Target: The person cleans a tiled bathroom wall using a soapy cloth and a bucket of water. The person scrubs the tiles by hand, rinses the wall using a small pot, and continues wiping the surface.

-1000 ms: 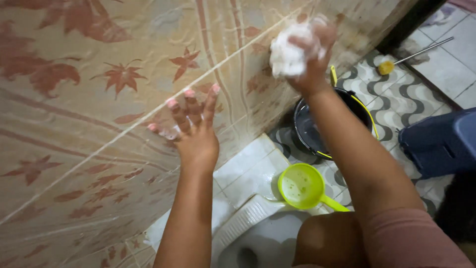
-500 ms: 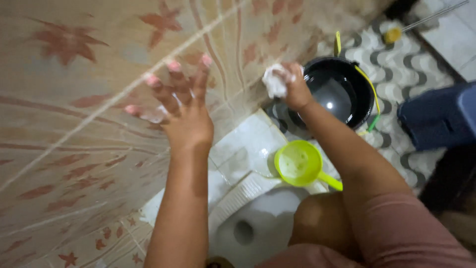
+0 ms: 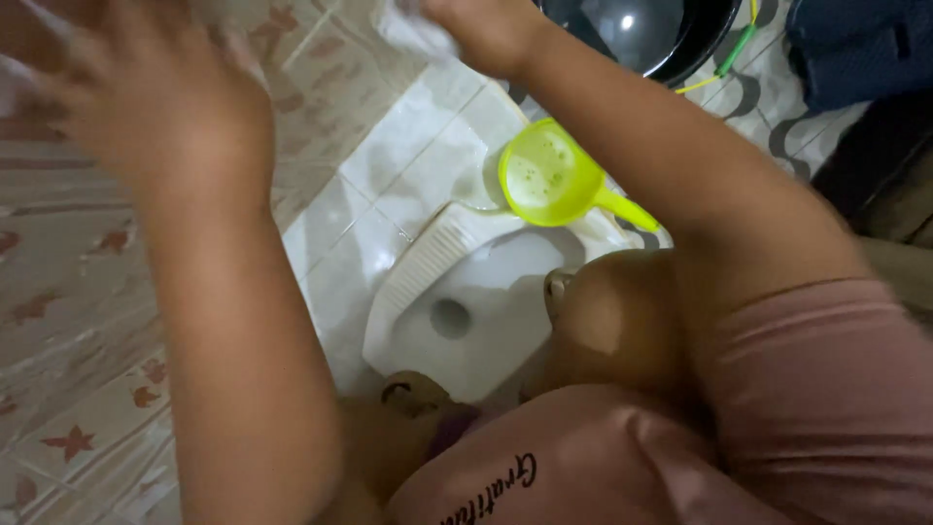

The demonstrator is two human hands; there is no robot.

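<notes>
Tiled bathroom wall (image 3: 58, 321) with star pattern. Left hand (image 3: 146, 107) blurred, seems flat on the wall as a brace, grasping nothing. Right hand (image 3: 486, 29) clenches a white cloth (image 3: 413, 29) against low tiles for scrubbing; green dipper (image 3: 549, 175) just below it.

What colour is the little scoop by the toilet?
The scoop is bright yellow-green, seen best in the head view.

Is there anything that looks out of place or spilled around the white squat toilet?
Nothing looks spilled or damaged. The one odd placement is the green scoop, which lies on the rim of the squat toilet rather than in the black bucket.
</notes>
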